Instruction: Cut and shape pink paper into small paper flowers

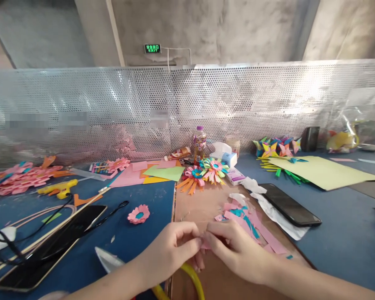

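My left hand [178, 248] and my right hand [234, 250] meet over the brown board [190, 208], fingertips pinched together. Between them is a small piece of pink paper [205, 245], mostly hidden by the fingers. Just below, scissors with yellow handles [192, 275] lie partly under my left wrist, and their metal blade [108, 256] shows to the left of the forearm. A pink paper flower with a blue centre [139, 214] lies on the blue table left of my hands. Pink and blue paper strips [246, 221] are scattered beyond my right hand.
At left are a yellow glue gun [58, 189], a large phone [53, 248] with a cable, and a pile of pink flowers [21, 177]. Finished flowers [214, 168] and a bottle [199, 143] stand ahead. Another phone [289, 204] and a pale yellow sheet [325, 171] lie right.
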Motion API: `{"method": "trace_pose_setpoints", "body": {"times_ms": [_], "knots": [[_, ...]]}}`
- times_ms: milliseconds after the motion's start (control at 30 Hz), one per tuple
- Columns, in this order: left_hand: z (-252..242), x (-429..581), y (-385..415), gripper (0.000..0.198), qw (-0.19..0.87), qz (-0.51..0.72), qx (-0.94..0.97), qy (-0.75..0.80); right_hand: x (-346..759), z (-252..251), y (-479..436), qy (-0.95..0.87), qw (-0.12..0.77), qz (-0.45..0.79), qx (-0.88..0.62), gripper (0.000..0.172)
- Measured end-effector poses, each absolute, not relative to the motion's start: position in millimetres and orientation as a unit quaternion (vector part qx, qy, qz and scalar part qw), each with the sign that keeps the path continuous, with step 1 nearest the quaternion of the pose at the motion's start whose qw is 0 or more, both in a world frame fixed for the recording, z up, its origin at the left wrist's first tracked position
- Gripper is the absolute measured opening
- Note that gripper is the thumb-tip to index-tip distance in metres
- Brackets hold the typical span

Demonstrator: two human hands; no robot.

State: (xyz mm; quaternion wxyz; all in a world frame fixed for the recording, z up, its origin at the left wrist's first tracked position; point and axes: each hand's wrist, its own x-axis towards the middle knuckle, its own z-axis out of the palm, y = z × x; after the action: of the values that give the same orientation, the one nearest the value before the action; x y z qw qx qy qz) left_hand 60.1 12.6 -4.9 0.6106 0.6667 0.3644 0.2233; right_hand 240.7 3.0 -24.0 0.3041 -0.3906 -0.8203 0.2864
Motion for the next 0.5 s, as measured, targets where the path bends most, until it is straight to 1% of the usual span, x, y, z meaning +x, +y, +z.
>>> {"method": "trace_pose_setpoints", "body": {"times_ms": [67, 100, 167, 200, 233, 333, 367, 433, 500], "knots": [[-5, 61, 16, 0.020, 0.597, 0.259, 0.661, 0.374, 250, -20, 16, -0.822, 0.291, 0.210, -0.441, 0.032], [-4, 61, 17, 0.022, 0.587, 0.275, 0.660, 0.380, 258, -18, 25, -0.809, 0.301, 0.164, -0.478, 0.034], [-3, 63, 19, 0.024, 0.576, 0.292, 0.650, 0.401, 278, -14, 46, -0.805, 0.311, 0.065, -0.502, 0.031], [-2, 63, 20, 0.024, 0.575, 0.293, 0.644, 0.412, 289, -14, 57, -0.817, 0.296, 0.041, -0.493, 0.029], [-1, 63, 20, 0.023, 0.576, 0.290, 0.638, 0.421, 300, -15, 67, -0.821, 0.280, 0.025, -0.497, 0.030], [-2, 64, 21, 0.023, 0.580, 0.280, 0.633, 0.430, 325, -23, 87, -0.832, 0.151, 0.047, -0.532, 0.029], [-2, 64, 21, 0.024, 0.580, 0.278, 0.635, 0.428, 329, -25, 90, -0.827, 0.125, 0.049, -0.545, 0.027], [-4, 64, 21, 0.025, 0.578, 0.278, 0.639, 0.426, 333, -29, 93, -0.813, 0.106, 0.043, -0.571, 0.028], [-4, 64, 22, 0.026, 0.575, 0.280, 0.639, 0.427, 335, -27, 95, -0.793, 0.131, 0.035, -0.594, 0.032]]}}
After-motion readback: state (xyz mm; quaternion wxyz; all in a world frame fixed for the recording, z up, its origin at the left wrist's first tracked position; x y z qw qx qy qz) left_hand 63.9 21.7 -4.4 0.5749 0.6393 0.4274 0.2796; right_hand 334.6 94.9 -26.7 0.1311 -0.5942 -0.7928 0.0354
